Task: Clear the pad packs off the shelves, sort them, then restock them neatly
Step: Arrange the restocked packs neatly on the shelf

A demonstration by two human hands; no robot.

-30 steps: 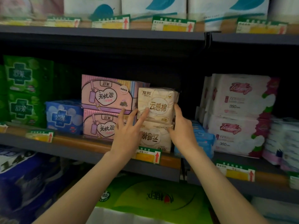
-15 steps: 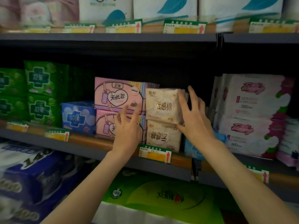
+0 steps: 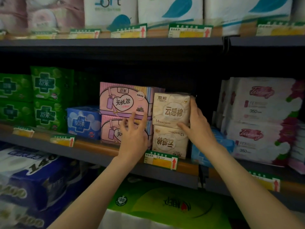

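Two cream pad packs are stacked on the middle shelf (image 3: 92,146). The upper cream pack (image 3: 170,109) stands upright; the lower cream pack (image 3: 168,141) is upside down. My right hand (image 3: 196,124) grips the upper pack at its right side, thumb under its lower right corner. My left hand (image 3: 133,134) hovers with spread fingers in front of the two stacked pink pad packs (image 3: 122,100), left of the cream ones, and holds nothing.
Green pad packs (image 3: 47,96) and a blue pack (image 3: 82,121) stand at the left. White floral packs (image 3: 260,116) and a light blue pack (image 3: 214,146) sit at the right. Tissue bundles fill the shelf above and the one below. Price tags line the shelf edges.
My right hand has slid down the upper cream pack's right side and its thumb has come under the corner. My left hand has drawn back from the cream packs, fingers spread.
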